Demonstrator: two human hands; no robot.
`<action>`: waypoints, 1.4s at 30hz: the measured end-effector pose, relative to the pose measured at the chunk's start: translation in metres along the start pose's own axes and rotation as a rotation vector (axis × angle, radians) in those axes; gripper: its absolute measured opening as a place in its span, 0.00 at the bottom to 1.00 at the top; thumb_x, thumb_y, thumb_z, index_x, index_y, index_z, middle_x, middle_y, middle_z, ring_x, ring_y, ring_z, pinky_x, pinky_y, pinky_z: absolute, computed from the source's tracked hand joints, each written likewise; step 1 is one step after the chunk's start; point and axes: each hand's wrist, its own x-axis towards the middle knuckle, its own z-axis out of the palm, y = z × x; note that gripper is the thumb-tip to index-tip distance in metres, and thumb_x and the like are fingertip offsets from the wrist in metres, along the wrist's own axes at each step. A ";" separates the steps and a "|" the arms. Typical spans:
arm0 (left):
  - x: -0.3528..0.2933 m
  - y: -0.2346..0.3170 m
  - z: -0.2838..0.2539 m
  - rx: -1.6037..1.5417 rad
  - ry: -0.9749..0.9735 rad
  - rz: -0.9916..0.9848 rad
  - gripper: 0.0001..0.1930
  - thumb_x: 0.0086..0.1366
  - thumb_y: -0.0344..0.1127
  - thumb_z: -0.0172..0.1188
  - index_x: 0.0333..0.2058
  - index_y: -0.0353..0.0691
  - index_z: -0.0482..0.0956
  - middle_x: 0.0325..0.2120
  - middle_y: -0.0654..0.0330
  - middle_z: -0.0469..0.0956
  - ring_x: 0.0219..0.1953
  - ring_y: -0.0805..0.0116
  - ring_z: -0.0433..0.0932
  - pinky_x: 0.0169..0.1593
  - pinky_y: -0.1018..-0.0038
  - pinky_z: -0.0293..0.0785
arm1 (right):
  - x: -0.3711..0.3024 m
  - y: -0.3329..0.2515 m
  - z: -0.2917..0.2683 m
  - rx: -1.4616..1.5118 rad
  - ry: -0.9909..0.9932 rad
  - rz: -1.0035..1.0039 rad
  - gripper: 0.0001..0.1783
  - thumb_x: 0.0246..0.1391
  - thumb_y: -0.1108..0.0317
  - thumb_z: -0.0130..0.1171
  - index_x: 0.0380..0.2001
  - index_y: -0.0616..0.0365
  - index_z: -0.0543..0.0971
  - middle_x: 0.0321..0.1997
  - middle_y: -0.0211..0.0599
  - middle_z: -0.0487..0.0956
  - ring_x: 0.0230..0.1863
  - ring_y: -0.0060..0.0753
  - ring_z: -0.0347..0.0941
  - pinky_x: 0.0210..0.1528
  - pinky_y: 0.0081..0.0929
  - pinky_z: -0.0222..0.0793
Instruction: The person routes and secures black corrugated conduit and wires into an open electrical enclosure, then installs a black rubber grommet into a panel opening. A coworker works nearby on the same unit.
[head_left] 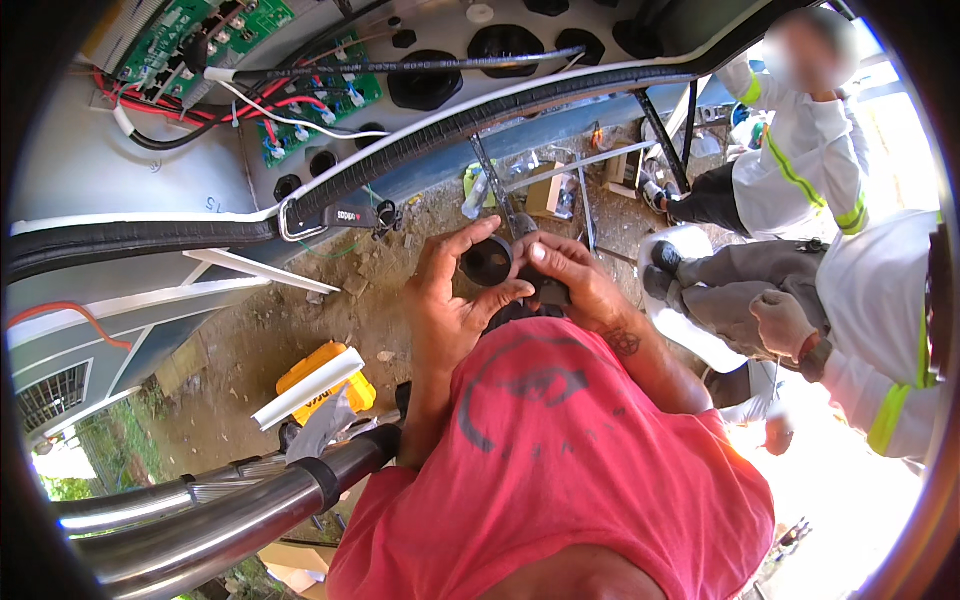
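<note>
Just above my red shirt my two hands meet in front of me. My left hand [447,292] is closed round a black, round, hollow fitting [487,262], its open end facing up between thumb and forefinger. My right hand [577,272] grips a dark part [549,290] right beside that fitting; its shape is mostly covered by my fingers. Right fingertips touch the fitting's edge. Beyond my hands, an open grey cabinet [205,170] holds green circuit boards [205,45] and loose black, red and white wires. Several black round fittings [425,80] sit in its panel.
A black-trimmed cabinet rim [400,150] with a hanging metal clip [298,218] crosses ahead of me. Metal rails [230,520] stand at lower left, near a yellow case [328,380] on the ground. People in white shirts [800,160] are at my right. An open carton [548,192] lies below.
</note>
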 end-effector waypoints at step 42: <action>0.002 -0.008 0.006 0.094 -0.164 0.024 0.18 0.59 0.36 0.78 0.46 0.42 0.85 0.62 0.53 0.77 0.58 0.52 0.82 0.57 0.62 0.82 | 0.021 0.019 0.013 0.598 -0.071 -0.045 0.31 0.80 0.44 0.38 0.64 0.59 0.74 0.61 0.43 0.80 0.59 0.41 0.79 0.61 0.45 0.78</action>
